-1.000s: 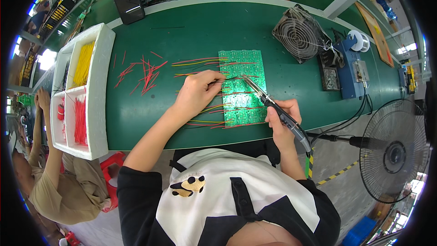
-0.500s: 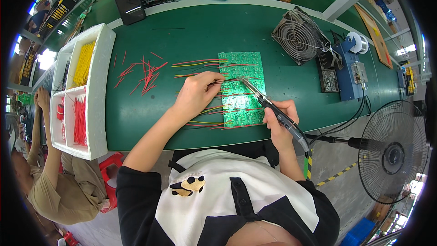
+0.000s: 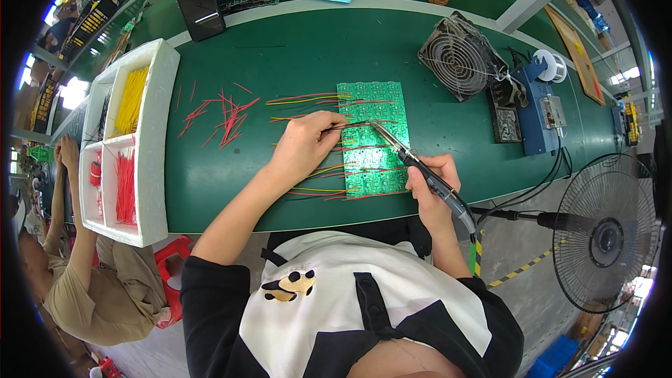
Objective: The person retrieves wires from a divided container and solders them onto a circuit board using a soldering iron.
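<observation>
A green circuit board panel (image 3: 374,159) lies flat on the green tabletop, with red, yellow and black wires running off its left side. My left hand (image 3: 308,141) is closed in a pinch on a thin wire (image 3: 355,124) at the panel's left part; the wire looks dark or red. In my right hand (image 3: 434,180) is a soldering iron (image 3: 428,173), gripped like a pen. Its tip meets the panel near the end of the pinched wire. Whether tip and wire touch, I cannot tell.
Loose red wires (image 3: 231,115) lie left of the panel. Further left stands a white foam box (image 3: 170,147) with sorted wires. A small fan (image 3: 455,56) and a blue soldering station (image 3: 539,115) are at the right. Beside the table is a floor fan (image 3: 603,238); a co-worker (image 3: 98,294) sits at left.
Both hands, the wire and the soldering iron hold nearly the same place. The whole view has shifted very slightly.
</observation>
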`<move>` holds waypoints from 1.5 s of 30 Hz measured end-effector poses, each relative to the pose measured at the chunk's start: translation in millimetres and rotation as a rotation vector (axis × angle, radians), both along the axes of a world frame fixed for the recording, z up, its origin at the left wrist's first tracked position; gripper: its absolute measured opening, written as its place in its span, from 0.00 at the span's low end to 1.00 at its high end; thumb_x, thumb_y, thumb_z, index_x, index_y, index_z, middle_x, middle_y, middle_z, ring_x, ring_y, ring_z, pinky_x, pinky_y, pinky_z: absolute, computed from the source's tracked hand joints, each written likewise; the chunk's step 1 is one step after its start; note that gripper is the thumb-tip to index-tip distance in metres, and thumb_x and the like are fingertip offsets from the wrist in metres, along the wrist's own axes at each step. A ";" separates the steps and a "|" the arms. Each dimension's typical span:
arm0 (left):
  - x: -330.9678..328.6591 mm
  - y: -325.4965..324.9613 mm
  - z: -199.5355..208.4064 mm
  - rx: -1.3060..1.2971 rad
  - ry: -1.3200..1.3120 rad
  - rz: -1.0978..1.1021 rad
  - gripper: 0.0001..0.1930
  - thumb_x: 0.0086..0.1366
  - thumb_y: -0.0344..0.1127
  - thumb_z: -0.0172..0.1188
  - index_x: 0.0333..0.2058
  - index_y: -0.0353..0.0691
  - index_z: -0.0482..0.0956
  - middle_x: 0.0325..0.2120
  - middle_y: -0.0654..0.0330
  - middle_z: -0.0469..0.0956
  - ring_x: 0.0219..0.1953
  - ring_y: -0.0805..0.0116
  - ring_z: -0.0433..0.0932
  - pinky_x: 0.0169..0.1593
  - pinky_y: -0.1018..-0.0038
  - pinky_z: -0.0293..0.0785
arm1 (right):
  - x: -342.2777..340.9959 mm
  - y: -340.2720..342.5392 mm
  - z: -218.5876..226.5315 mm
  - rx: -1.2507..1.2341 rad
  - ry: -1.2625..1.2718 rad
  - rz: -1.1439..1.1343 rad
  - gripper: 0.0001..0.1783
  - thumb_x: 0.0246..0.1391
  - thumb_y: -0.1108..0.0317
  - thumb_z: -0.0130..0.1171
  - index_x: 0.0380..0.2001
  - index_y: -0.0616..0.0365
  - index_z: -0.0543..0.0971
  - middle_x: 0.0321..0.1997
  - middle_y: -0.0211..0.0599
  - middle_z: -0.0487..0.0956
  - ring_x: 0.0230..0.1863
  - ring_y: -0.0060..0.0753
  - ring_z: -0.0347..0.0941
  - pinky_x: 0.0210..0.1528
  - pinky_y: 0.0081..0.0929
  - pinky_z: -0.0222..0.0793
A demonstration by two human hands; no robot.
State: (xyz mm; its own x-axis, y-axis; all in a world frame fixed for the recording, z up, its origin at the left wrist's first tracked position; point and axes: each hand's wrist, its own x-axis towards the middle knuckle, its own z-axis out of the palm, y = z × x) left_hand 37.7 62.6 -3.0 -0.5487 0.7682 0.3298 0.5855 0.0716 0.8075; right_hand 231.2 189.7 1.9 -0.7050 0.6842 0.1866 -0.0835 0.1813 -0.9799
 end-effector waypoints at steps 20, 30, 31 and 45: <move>0.9 -0.4 3.6 -0.067 -0.027 0.006 0.07 0.53 0.24 0.57 0.33 0.34 0.76 0.24 0.56 0.76 0.23 0.69 0.75 0.28 0.77 0.71 | 28.1 9.9 -2.4 0.094 0.171 -0.113 0.11 0.50 0.69 0.56 0.30 0.62 0.65 0.14 0.32 0.69 0.13 0.14 0.61 0.16 0.11 0.54; -1.5 -6.5 14.4 -0.107 0.021 0.071 0.07 0.53 0.26 0.59 0.33 0.34 0.75 0.19 0.58 0.73 0.19 0.72 0.70 0.23 0.78 0.66 | 17.9 36.1 -2.1 -0.044 0.200 -0.477 0.10 0.53 0.71 0.55 0.30 0.61 0.64 0.15 0.34 0.71 0.12 0.15 0.61 0.15 0.11 0.55; -2.7 -8.4 15.4 -0.039 -0.001 0.103 0.07 0.54 0.27 0.59 0.33 0.35 0.75 0.17 0.59 0.71 0.17 0.72 0.67 0.22 0.77 0.64 | 17.7 34.9 -2.4 -0.023 0.196 -0.491 0.10 0.53 0.71 0.55 0.30 0.61 0.64 0.15 0.35 0.71 0.12 0.15 0.62 0.15 0.11 0.56; 16.5 -42.0 24.6 0.089 -0.309 0.226 0.02 0.57 0.23 0.53 0.28 0.33 0.69 0.17 0.68 0.67 0.16 0.85 0.55 0.20 0.85 0.53 | 20.0 32.9 -4.7 -0.007 0.234 -0.480 0.09 0.53 0.73 0.55 0.32 0.63 0.66 0.17 0.36 0.73 0.14 0.17 0.65 0.17 0.12 0.60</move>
